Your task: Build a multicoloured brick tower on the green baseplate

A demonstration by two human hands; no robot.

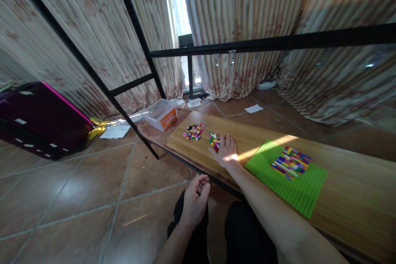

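Observation:
My right hand (227,151) reaches over a small pile of colourful toy bricks (214,140) on the wooden board. Its fingers are stretched out and partly cover the pile. My left hand (196,199) hovers above my lap, short of the board's near edge. Its fingers are curled in, and whatever they may hold is hidden. Farther left on the board lies a second loose pile of toy bricks (194,131). To the right of my right hand, a green baseplate (262,163) carries a flat, many-coloured patch of fitted bricks (291,162).
The long wooden board (349,173) rests low, with a black metal frame (139,35) around and above it. A clear plastic box (161,114) with an orange label stands past its left end. A dark suitcase (43,119) and papers (115,132) are on the tiled floor.

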